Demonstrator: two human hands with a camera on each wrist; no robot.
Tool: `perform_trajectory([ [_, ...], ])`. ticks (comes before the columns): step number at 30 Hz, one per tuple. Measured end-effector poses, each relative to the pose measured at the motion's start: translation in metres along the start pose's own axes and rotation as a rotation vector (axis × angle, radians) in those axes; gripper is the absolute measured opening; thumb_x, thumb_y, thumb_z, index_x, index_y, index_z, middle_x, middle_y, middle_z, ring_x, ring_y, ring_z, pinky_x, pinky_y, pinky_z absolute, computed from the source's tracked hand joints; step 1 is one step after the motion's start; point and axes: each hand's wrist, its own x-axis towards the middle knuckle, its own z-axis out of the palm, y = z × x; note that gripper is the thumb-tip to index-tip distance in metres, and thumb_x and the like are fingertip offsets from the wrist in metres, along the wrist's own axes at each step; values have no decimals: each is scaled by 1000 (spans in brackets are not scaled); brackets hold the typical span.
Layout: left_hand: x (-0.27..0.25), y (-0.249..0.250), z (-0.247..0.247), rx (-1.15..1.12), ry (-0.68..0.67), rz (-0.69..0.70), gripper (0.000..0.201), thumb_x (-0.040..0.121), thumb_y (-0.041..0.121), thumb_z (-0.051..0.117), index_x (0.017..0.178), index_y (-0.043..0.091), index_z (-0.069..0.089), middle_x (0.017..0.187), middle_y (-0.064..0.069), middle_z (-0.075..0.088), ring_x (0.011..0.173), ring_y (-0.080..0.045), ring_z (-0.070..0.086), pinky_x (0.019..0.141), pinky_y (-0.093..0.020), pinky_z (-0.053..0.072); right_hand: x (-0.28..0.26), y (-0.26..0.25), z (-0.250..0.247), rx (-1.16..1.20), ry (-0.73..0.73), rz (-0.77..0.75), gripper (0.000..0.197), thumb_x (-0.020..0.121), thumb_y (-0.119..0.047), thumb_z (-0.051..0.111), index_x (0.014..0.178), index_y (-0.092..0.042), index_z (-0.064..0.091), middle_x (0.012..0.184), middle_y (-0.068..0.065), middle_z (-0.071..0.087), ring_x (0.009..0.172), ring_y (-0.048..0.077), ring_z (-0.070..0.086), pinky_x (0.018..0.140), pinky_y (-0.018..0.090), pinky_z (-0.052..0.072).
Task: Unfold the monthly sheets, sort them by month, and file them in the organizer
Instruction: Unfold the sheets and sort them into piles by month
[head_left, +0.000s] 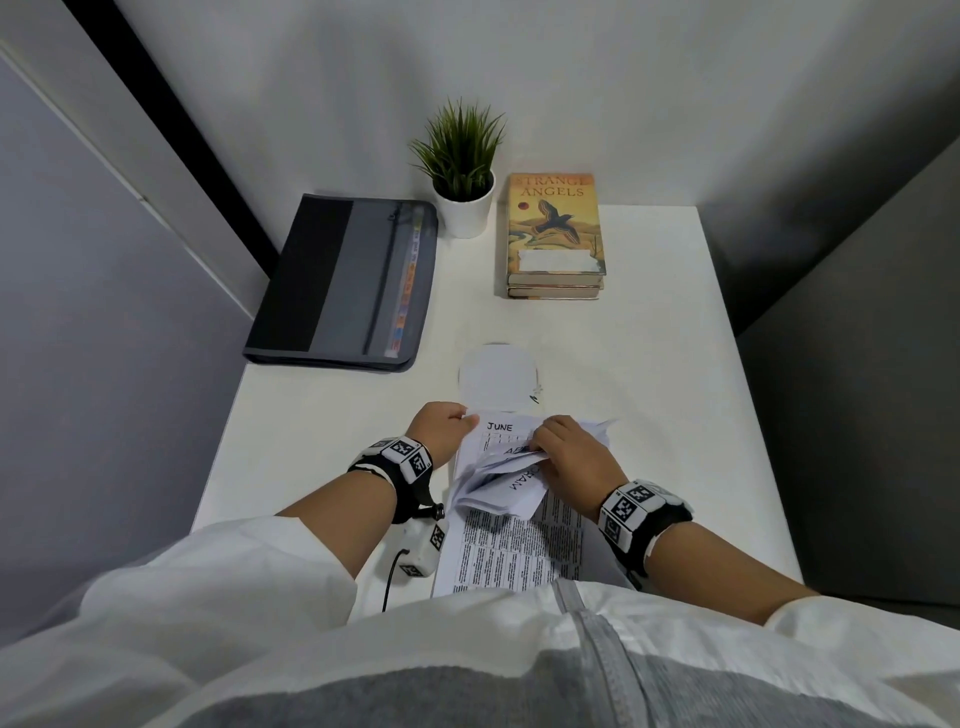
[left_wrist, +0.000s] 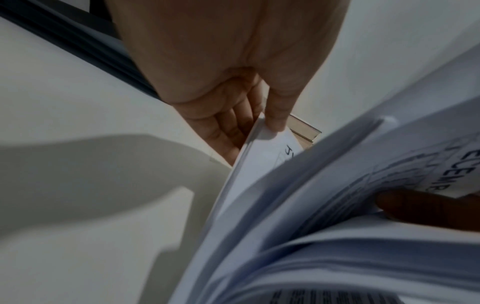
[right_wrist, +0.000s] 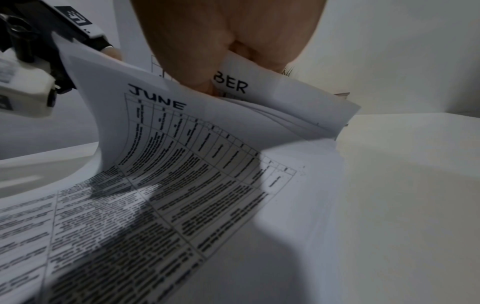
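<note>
Head view: I see my left hand (head_left: 441, 427) pinching the top left corner of the white printed sheet headed JUNE (head_left: 511, 540), which lies lower centre of the frame on the white tabletop (head_left: 649, 374). My right hand (head_left: 574, 457) is curled round a bundle of folded white sheets (head_left: 498, 480) resting on that sheet. The dark grey zip organizer (head_left: 343, 280) lies closed at upper left, well apart; a potted green plant (head_left: 462, 171) and stacked books (head_left: 555, 234) sit at upper centre.

Left wrist view: thumb and fingers (left_wrist: 276, 111) nip a thin paper edge; several layers fan below, one lettered partly like DECEMBER.

Right wrist view: the right hand grips a fold ending "BER"; the JUNE sheet curves up, limp.

Judgement: the paper is light, floppy and easily creased or torn, and the layers slide on each other. Best taken at corners or free edges, one layer at a time.
</note>
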Motion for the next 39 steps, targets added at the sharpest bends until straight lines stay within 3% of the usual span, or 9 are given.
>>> perform_trajectory([
  [7, 1, -1, 4, -6, 18, 12, 37, 88, 22, 67, 59, 17, 44, 57, 3, 38, 53, -12, 35, 52, -23, 28, -1, -1, 1, 46, -14, 8, 22, 80, -8, 65, 100, -7, 57, 113, 8, 55, 95, 30, 55, 70, 34, 45],
  [11, -1, -1, 8, -97, -13, 11, 12, 82, 18, 74, 85, 11, 65, 85, -6, 69, 74, -16, 61, 73, -29, 50, -2, 0, 1, 58, -9, 1, 24, 80, -7, 65, 102, -4, 57, 133, 12, 49, 106, 32, 54, 83, 37, 47],
  [14, -3, 0, 8, -124, -20, 8, 13, 80, 20, 76, 85, 13, 66, 87, -3, 71, 78, -16, 65, 77, -30, 52, -3, -1, 1, 55, 11, -18, 22, 77, -4, 66, 98, -5, 58, 116, 10, 57, 100, 31, 50, 81, 43, 46],
  [17, -4, 1, 6, -72, -6, -7, 26, 87, 30, 68, 70, 14, 57, 66, 0, 56, 61, -16, 51, 62, -27, 42, -4, 0, 2, 45, 31, -16, 23, 77, -8, 69, 98, -8, 58, 106, 6, 59, 102, 28, 47, 78, 36, 45],
  [23, -2, 2, 3, -26, 7, -16, 43, 94, 20, 58, 59, 16, 32, 60, -2, 29, 63, -19, 32, 64, -29, 28, -4, -1, 3, 63, 27, 4, 23, 80, -9, 67, 101, -9, 58, 108, 7, 56, 94, 30, 54, 65, 32, 44],
  [28, -2, 1, 7, -53, 11, -5, 24, 85, 21, 71, 87, -2, 63, 76, -11, 64, 68, -17, 52, 70, -31, 43, -3, -2, 1, 69, 7, -8, 25, 78, -4, 66, 101, -3, 58, 127, 13, 52, 105, 33, 53, 83, 43, 47],
  [31, -4, 3, 10, -97, 1, 12, 12, 82, 15, 74, 86, 8, 66, 87, -11, 69, 77, -21, 60, 72, -28, 47, -2, -3, 0, 43, 16, -21, 23, 78, -5, 67, 99, -5, 58, 111, 11, 59, 98, 32, 50, 80, 40, 44],
  [36, -2, 4, 6, 9, 4, -13, 37, 93, 25, 59, 61, 17, 42, 61, -1, 41, 61, -20, 40, 59, -29, 31, -4, -2, 1, 31, 43, -11, 23, 78, -8, 68, 99, -8, 59, 104, 8, 60, 100, 29, 49, 73, 33, 41],
  [39, -2, 5, 4, 27, 2, -18, 42, 95, 21, 54, 60, 15, 32, 61, -6, 32, 65, -21, 36, 65, -29, 30, -5, -2, 1, 40, 31, 3, 23, 78, -7, 67, 100, -7, 59, 103, 9, 59, 95, 30, 52, 68, 34, 41],
])
